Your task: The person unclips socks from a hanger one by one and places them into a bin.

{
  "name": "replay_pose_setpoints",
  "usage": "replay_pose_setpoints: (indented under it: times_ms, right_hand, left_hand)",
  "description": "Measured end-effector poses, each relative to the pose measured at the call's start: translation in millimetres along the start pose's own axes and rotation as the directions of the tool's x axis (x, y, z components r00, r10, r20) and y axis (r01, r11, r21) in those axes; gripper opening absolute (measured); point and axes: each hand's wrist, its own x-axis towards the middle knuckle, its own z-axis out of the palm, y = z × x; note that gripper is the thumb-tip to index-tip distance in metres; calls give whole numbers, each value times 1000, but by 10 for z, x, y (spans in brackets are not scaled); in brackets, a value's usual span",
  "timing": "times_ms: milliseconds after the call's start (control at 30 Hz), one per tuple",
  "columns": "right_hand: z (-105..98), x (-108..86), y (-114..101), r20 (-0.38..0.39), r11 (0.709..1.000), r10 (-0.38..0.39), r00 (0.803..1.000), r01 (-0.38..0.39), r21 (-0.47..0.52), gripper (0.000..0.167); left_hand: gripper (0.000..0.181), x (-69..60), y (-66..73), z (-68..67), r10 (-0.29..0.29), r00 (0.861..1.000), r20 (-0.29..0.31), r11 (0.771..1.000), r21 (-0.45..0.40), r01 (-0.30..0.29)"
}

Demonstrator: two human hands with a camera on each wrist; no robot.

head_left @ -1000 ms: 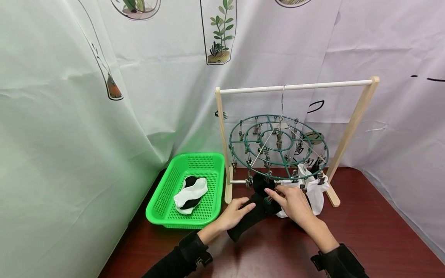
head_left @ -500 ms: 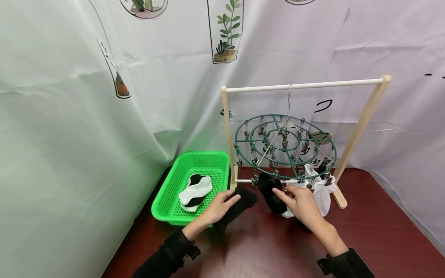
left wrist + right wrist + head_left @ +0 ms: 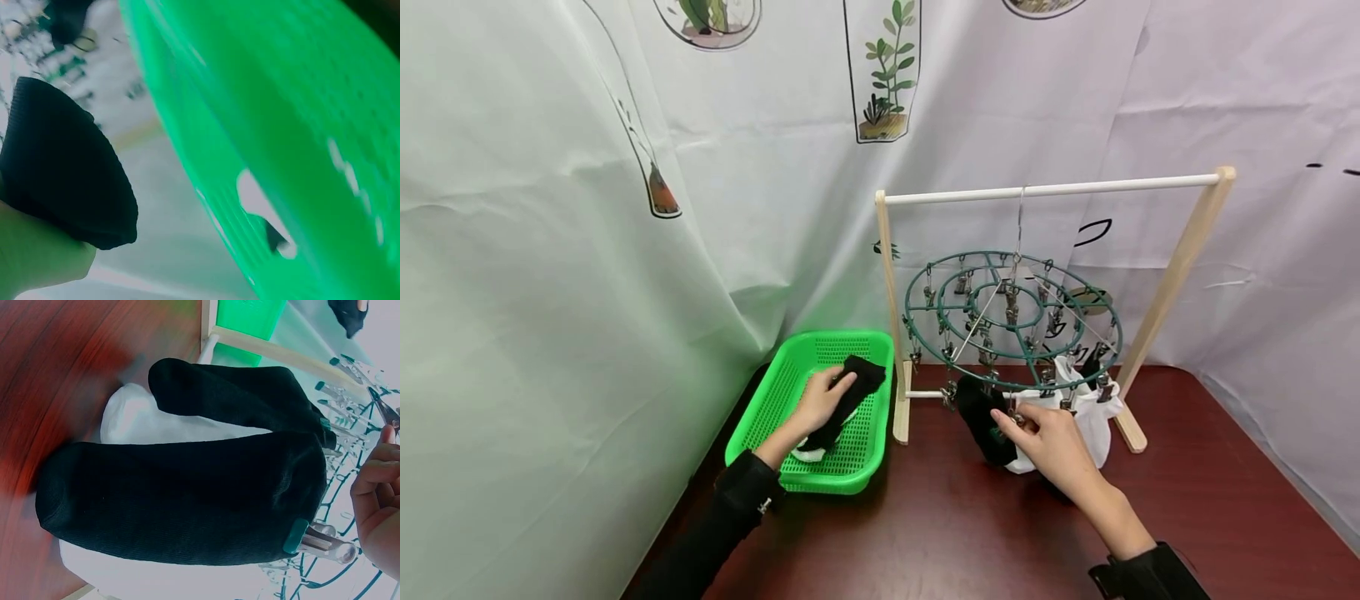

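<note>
A black sock [image 3: 850, 400] is gripped by my left hand [image 3: 816, 404] over the green basket [image 3: 850, 483]; in the left wrist view this dark cloth [image 3: 69, 169] stands beside the basket's green wall [image 3: 187, 137]. At the front of the round clip hanger [image 3: 1015, 385], my right hand [image 3: 1052, 442] pinches a metal clip [image 3: 384, 409], seen in the right wrist view above the curled fingers. Close by, a black sock [image 3: 985, 421] hangs from the hanger. Two black socks show in the right wrist view, the nearer one [image 3: 181, 500] held by a green-tipped clip [image 3: 325, 544].
The hanger hooks over the white bar [image 3: 1120, 186] of a wooden-sided stand [image 3: 1176, 250]. White socks [image 3: 1097, 429] hang at its right front. Several unloaded clips dangle from the rings. A white sock [image 3: 808, 454] lies in the basket, partly covered. The red-brown tabletop [image 3: 940, 533] spreads in front.
My left hand has carried a black sock away from the hanger, leftward to above the basket. My right hand has stayed by the clips, beside the hanging black sock.
</note>
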Motion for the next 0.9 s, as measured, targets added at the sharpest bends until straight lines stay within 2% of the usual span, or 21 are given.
replay_pose_setpoints:
  times_ms: [67, 133, 200, 233, 300, 333, 400, 433, 467, 500, 533, 567, 600, 633, 667, 733, 767, 800, 833, 867, 900]
  right_hand:
    - [-11, -2, -2, 12, 1000, 11, 1000, -11, 0, 46]
    - [-22, -4, -2, 21, 1000, 18, 1000, -18, 0, 46]
    - [-31, -10, -3, 26, 1000, 22, 999, -22, 0, 45]
    - [-36, -12, -5, 28, 1000, 22, 999, -22, -1, 45]
    - [-44, -17, -6, 31, 1000, 22, 999, -22, -1, 45]
    - [-48, -19, -7, 32, 1000, 22, 999, -22, -1, 45]
    - [-56, -20, -6, 33, 1000, 20, 999, -20, -1, 45]
    - [-54, -22, -7, 34, 1000, 20, 999, -20, 1, 45]
    - [-52, -23, -8, 35, 1000, 21, 999, -21, 3, 45]
    - [-50, -22, -7, 34, 1000, 20, 999, -20, 5, 45]
    - [-49, -21, -7, 32, 1000, 20, 999, -20, 8, 45]
    - [-49, -20, -6, 31, 1000, 19, 999, -19, 11, 45]
    - [-49, -19, -4, 29, 1000, 19, 999, -19, 14, 45]
    - [-48, -18, -2, 27, 1000, 18, 999, -18, 15, 46]
    - [-48, -17, -1, 27, 1000, 18, 999, -19, 18, 46]
    - [-47, -19, 2, 32, 999, 22, 999, -23, 22, 46]
    - [-46, -22, 4, 37, 999, 26, 999, -27, 22, 46]
    - [-47, -25, 4, 42, 999, 30, 999, -31, 22, 46]
    - [-47, -29, 7, 48, 999, 35, 998, -36, 19, 46]
    - [-48, -34, 11, 54, 999, 40, 998, -41, 18, 45]
    - [-48, -39, 16, 58, 999, 46, 997, -47, 17, 45]
  left_hand:
    - [24, 74, -113, -38, -29, 1000, 1, 999, 41, 29]
    - [32, 155, -265, -58, -54, 998, 24, 996, 77, 52]
    - [37, 216, -403, -85, -21, 996, 88, 993, 116, 11]
    - [35, 247, -481, -92, 15, 993, 120, 989, 142, -32]
    - [45, 392, -853, -41, 40, 982, 185, 976, 204, -78]
    - [49, 465, -1047, -6, 50, 974, 219, 961, 255, -107]
    - [58, 595, -1402, 65, 2, 955, 296, 935, 338, -106]
    - [63, 653, -1562, 95, -69, 939, 336, 923, 378, -67]
    - [66, 700, -1682, 119, -153, 916, 372, 912, 409, -13]
    - [67, 700, -1701, 124, -222, 888, 403, 900, 434, 28]
    - [66, 702, -1762, 142, -247, 872, 423, 886, 464, 26]
    - [68, 697, -1792, 153, -294, 846, 445, 880, 471, 59]
    - [68, 691, -1860, 173, -290, 839, 461, 869, 494, 28]
    - [68, 690, -1912, 201, -316, 821, 475, 858, 513, 33]
    - [70, 680, -1987, 226, -321, 815, 482, 855, 518, 30]
    - [70, 671, -2230, 302, -288, 824, 488, 836, 548, -33]
    - [68, 666, -2286, 337, -305, 822, 480, 829, 559, -19]
    - [66, 630, -2296, 360, -305, 826, 474, 818, 574, -28]
    - [64, 617, -2352, 392, -325, 823, 465, 812, 584, -9]
    - [62, 595, -2344, 417, -343, 823, 454, 811, 585, 15]
    - [59, 573, -2372, 444, -327, 831, 449, 802, 598, -7]
